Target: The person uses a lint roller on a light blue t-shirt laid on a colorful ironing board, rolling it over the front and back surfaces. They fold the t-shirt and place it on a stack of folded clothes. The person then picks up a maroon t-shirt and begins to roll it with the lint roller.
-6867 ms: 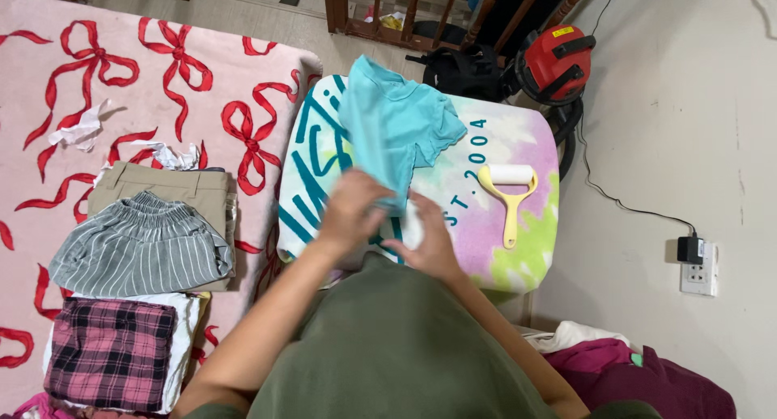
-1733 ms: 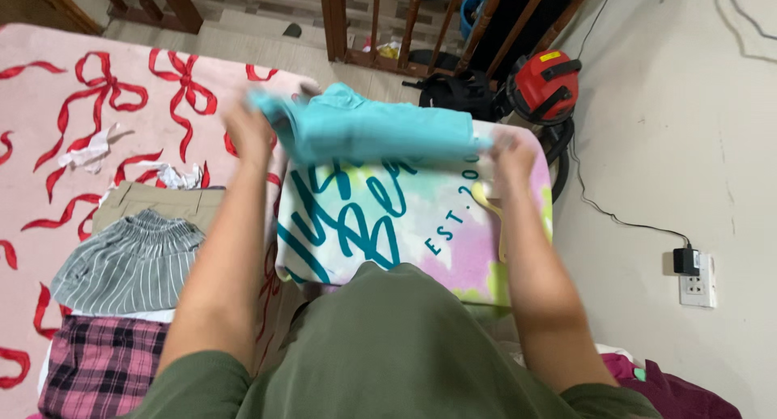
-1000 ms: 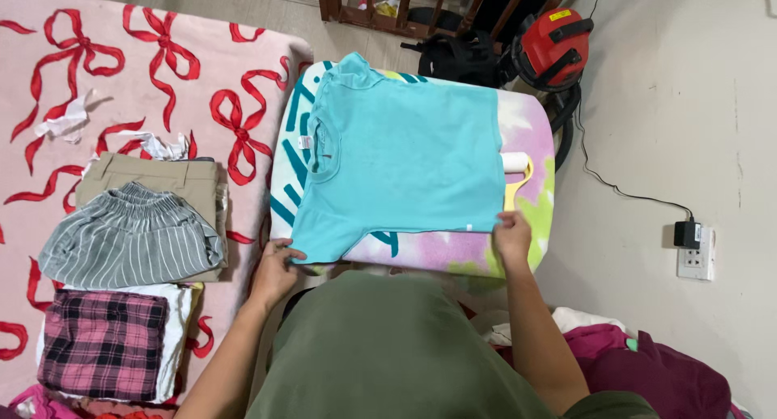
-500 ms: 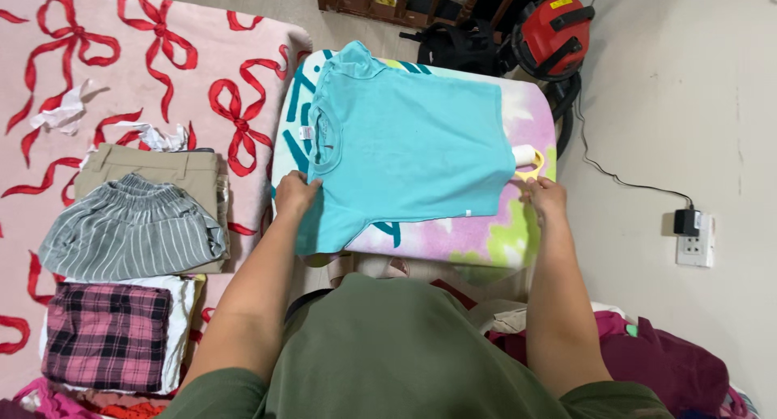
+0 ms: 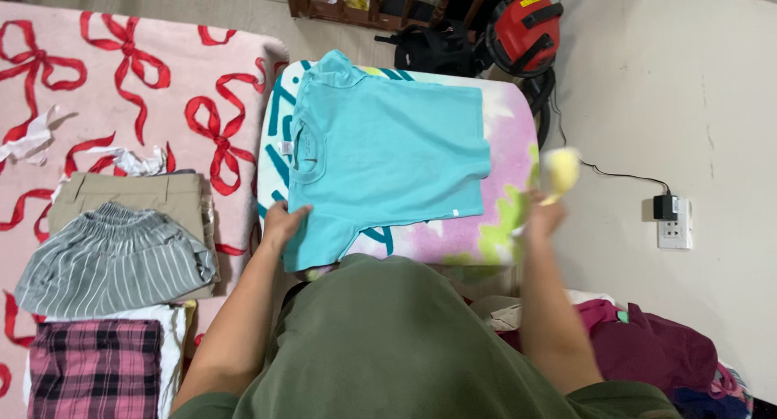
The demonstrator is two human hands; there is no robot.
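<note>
Since half a second ago, the yellow lint roller (image 5: 558, 173) has been lifted off the tie-dye cloth (image 5: 506, 201) and is now held up in the air by the right hand (image 5: 544, 219), just past the right edge of the covered board. The roller is blurred by motion, so only its pale yellow head is made out above the hand. The fingers of the right hand are closed around the roller's handle. The left hand (image 5: 281, 223) has been shifted only slightly and is laid on the near left sleeve of the turquoise T-shirt (image 5: 388, 156), fingers close together and pressed down on the fabric.

The T-shirt is spread flat on the tie-dye cloth, its neck turned to the left and its hem to the right, near the middle of the board. A small white tag is seen inside the collar.

To the left, a pink blanket with red bows (image 5: 137, 87) is spread out, and stacks of folded clothes are set on it: a grey striped garment (image 5: 113, 259) on top of beige trousers (image 5: 129, 194), and a pink plaid piece (image 5: 93, 366) nearer the person. Crumpled white paper (image 5: 28, 140) is seen farther up the blanket.

Beyond the board, a red vacuum cleaner (image 5: 522, 32) is standing beside a black bag (image 5: 433, 51). A wall socket (image 5: 670, 225) with a black plug is seen at the right, and dark red clothes (image 5: 647, 350) are heaped at the lower right.
</note>
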